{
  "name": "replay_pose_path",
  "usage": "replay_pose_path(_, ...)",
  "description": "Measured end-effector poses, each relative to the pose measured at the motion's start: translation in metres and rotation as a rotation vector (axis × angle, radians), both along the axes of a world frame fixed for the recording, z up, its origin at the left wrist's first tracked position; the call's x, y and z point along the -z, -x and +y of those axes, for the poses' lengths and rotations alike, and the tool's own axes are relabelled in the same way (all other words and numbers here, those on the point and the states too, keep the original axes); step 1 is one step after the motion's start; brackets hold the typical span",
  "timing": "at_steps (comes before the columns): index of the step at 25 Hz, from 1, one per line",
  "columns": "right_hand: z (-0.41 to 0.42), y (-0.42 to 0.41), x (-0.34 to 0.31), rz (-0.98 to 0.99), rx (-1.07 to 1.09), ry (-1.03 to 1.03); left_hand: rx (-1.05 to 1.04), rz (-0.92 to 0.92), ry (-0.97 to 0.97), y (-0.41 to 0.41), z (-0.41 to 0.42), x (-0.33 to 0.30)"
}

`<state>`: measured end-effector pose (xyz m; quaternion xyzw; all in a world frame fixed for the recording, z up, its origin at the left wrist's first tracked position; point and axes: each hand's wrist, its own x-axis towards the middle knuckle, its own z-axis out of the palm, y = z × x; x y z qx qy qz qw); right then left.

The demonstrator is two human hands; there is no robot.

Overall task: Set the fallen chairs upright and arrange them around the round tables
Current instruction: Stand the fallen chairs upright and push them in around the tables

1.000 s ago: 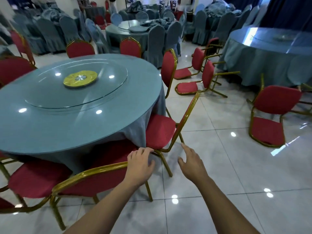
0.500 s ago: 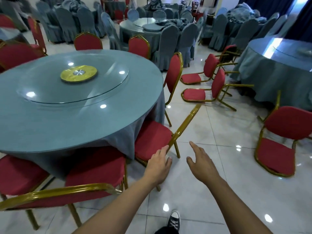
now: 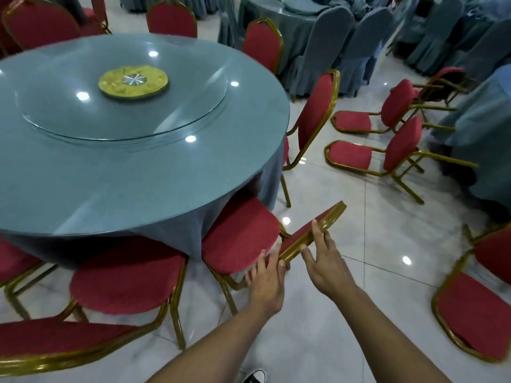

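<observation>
A rigid, gilt-framed chair (image 3: 243,239), probably light, stands at the round table's (image 3: 116,150) near right edge, its seat tucked under the cloth; the backrest's top rail is the natural hold. That rail, untouched half a second ago, is now met by the left hand (image 3: 266,280) and the right hand (image 3: 326,266), fingers seemingly straight

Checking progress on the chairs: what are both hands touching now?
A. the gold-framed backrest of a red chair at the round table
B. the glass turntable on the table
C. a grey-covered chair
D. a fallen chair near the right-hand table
A: the left hand and right hand both lie on the chair backrest, fingers straight.
</observation>
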<state>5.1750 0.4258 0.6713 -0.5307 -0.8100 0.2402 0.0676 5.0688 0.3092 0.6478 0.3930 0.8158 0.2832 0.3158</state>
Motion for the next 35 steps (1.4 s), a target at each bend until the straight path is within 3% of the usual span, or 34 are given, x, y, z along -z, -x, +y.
replay_pose_path(4,0.038,0.008,0.007,0.083,-0.073,-0.036,-0.084,-0.040,-0.042,-0.007,0.034,0.004)
replay_pose_path(12,0.147,0.003,-0.007,0.021,-0.202,0.058,-0.170,-0.071,0.028,-0.020,0.133,-0.001)
replay_pose_path(16,0.165,-0.028,-0.022,0.057,-0.275,0.037,-0.223,0.081,0.057,-0.038,0.148,-0.014)
replay_pose_path(19,0.170,-0.082,-0.035,0.118,-0.205,-0.031,-0.175,0.284,-0.037,-0.071,0.168,-0.041)
replay_pose_path(22,0.181,-0.155,-0.046,0.145,-0.100,-0.075,-0.016,0.374,-0.141,-0.121,0.205,-0.068)
replay_pose_path(35,0.249,-0.494,-0.095,0.222,0.415,-0.247,0.524,0.197,-0.319,-0.425,0.357,-0.111)
